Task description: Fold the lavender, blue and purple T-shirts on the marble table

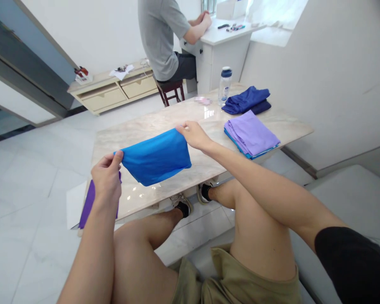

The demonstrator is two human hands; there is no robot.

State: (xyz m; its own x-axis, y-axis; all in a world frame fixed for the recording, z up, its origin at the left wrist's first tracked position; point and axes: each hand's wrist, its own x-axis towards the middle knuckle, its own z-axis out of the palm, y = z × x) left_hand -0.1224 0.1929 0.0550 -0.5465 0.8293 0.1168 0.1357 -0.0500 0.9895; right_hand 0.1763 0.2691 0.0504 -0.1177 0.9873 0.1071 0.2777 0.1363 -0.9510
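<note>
A bright blue folded cloth (158, 157) hangs stretched between my two hands above the marble-look table (139, 126). My left hand (108, 171) pinches its left top corner between thumb and fingers. At the opposite top corner, my right hand (194, 135) has the cloth pinched in the same way. The lower edge of the cloth droops slightly. Under my left wrist lies a purple cloth (88, 204) at the table's left end, partly hidden by my forearm. To the right of my right hand sits a stack with a folded lavender cloth (251, 131) on top and blue fabric beneath.
Dark blue folded fabric (247, 100) and a clear water bottle (224, 86) stand at the table's far right. Beyond, a person in a grey shirt (161, 38) sits at a white desk (221, 36). A low cabinet (104, 99) runs along the back wall.
</note>
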